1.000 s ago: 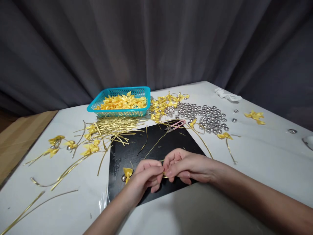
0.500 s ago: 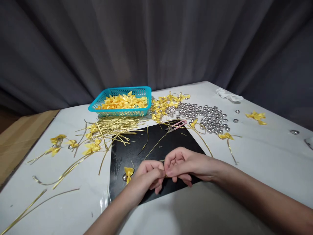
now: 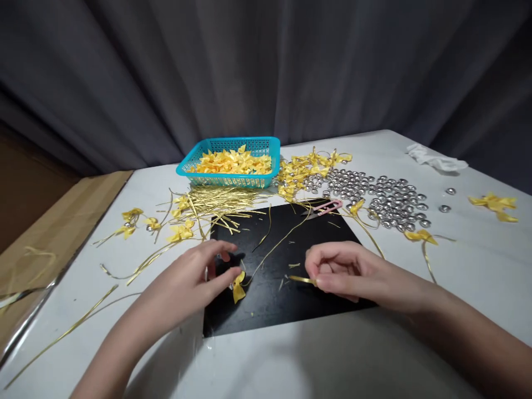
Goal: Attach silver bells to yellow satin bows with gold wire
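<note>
Over the black mat (image 3: 268, 296), the right hand (image 3: 347, 271) pinches a gold strip (image 3: 301, 279), the left hand (image 3: 189, 282) spread beside a yellow bow (image 3: 238, 290).

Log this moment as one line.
left hand: open, close to yellow bow, contact unclear | right hand: pinching gold strip above black mat | pink-handled snips: lying at mat's far edge
</note>
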Motion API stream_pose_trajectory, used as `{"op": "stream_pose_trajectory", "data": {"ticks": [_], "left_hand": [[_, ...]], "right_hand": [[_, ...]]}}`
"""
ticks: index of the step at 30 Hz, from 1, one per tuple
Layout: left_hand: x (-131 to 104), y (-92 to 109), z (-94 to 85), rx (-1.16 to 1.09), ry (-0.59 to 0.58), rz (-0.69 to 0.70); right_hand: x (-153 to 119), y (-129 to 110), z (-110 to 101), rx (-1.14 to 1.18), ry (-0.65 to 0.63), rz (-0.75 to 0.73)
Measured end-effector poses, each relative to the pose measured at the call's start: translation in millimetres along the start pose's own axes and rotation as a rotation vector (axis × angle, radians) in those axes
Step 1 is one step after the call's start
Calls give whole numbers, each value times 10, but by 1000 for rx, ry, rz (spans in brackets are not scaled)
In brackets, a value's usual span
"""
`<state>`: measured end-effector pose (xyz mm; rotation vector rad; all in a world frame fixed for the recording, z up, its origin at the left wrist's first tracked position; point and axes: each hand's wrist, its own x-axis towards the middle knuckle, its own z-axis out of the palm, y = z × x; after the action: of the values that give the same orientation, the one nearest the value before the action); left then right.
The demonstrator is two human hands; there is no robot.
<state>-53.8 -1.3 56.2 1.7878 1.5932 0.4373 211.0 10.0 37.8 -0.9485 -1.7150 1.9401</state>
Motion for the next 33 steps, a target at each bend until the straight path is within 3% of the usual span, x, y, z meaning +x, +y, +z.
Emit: {"op": "stream_pose_trajectory", "data": {"ticks": [4,12,14,17,22,25,33], "left_hand": [[108,-181,132,-36,-94,33],[160,-155,140,-263,-129,-102],[163,-138,166,-296,-85,-107],[161,-94,277,-361,71,-77],[111,0,556,-468,301,-74],[66,68,689,-600,336,-50],[3,183,784,-796,192,-131]], "right_hand": [[9,20,78,-25,-77,52],[39,53,154,-35,-65,74],[55,71,169,-77,-37,75],[70,100,221,-223,7,28],[9,78,397,-541,-15,-309],[-36,34,503,-486,-89,-255],[100,227,458,-532,212,-226]]}}
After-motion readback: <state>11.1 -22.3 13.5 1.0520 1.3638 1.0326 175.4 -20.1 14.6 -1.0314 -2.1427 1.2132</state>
